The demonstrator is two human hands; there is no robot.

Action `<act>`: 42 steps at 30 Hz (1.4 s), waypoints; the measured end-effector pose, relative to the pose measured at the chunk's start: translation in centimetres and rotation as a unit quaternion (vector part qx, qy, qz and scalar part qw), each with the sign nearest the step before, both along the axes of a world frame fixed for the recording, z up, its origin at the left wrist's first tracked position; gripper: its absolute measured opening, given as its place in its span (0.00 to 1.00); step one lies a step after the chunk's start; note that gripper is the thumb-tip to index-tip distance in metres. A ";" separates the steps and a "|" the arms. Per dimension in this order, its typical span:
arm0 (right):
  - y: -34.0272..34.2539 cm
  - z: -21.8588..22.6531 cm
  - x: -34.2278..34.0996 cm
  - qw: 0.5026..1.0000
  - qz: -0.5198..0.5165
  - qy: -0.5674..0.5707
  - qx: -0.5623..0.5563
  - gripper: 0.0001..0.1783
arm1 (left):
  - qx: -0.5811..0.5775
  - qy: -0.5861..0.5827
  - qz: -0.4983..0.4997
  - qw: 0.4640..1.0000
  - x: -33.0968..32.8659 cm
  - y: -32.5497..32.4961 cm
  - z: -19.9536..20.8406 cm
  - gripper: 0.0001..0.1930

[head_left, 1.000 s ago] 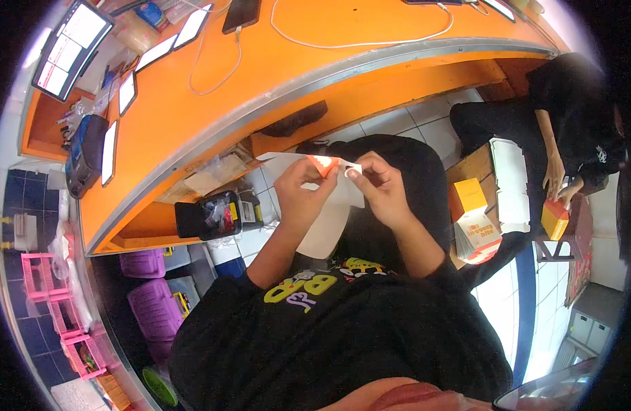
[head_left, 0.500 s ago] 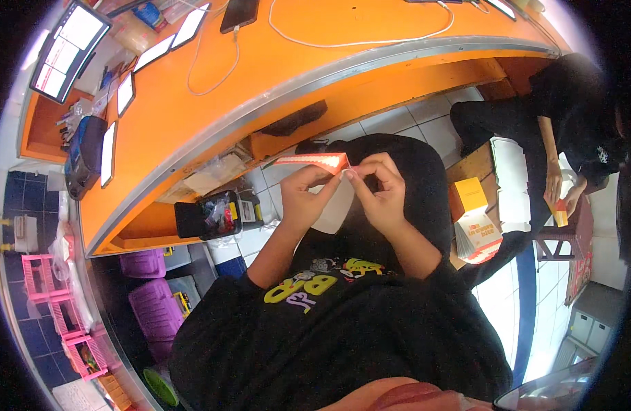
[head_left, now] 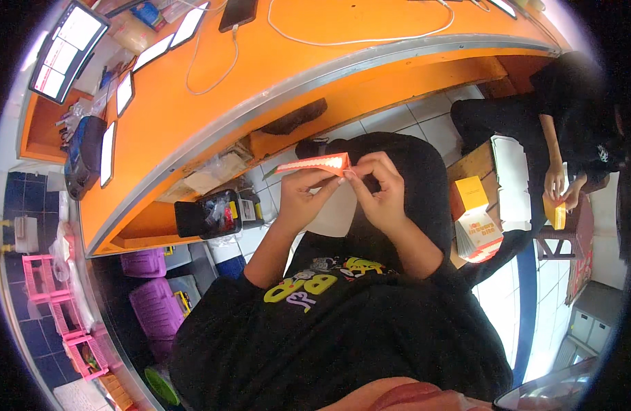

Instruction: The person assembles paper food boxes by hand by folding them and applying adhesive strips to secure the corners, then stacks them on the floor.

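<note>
Between both hands, above my lap, is a thin folded carton [head_left: 315, 164], orange-red with a white scalloped pattern on its upper side and a plain pale panel hanging below. My left hand [head_left: 304, 194] is closed on its left part, thumb toward the right end. At that right end my right hand [head_left: 380, 190] pinches a corner or flap between thumb and finger. The fingertips of both hands nearly meet there. The carton's far side is hidden by my fingers.
A curved orange counter [head_left: 260, 61] with phones and cables spans the front. To the right, a stack of printed cartons [head_left: 478, 236] lies beside white flattened cartons [head_left: 511, 183]. A co-worker's hands [head_left: 563, 194] hold a yellow carton. A black bin [head_left: 207, 216] stands under the counter.
The carton has tilted slightly in my hands, and its pale lower panel has shifted a little down and right. Both hands keep their grip. The co-worker's hands have shifted slightly.
</note>
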State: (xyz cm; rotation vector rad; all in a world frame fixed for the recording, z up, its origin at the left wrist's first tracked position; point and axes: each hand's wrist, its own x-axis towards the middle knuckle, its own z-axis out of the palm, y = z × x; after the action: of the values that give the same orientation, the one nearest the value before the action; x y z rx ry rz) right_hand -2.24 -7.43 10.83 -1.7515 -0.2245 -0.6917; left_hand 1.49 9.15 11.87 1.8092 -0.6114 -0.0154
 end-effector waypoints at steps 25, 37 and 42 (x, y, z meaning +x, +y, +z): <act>2.2 -0.5 -0.9 0.977 0.006 0.059 0.203 0.16 | -0.182 0.219 -0.036 0.958 -1.0 -1.3 -1.1 0.10; 2.2 -2.0 -1.1 0.973 -0.106 0.004 0.205 0.07 | 0.109 -0.197 0.041 0.973 -2.4 -3.8 1.5 0.16; 0.5 0.4 -1.5 0.994 0.063 -0.006 0.087 0.15 | -0.071 -0.017 0.075 0.995 -2.0 -3.5 -0.7 0.21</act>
State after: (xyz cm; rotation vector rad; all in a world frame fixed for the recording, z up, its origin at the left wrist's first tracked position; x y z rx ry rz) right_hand -3.78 -6.95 11.25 -1.5531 -0.2721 -0.6112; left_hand -0.47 5.65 11.15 1.7150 -0.4881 0.1574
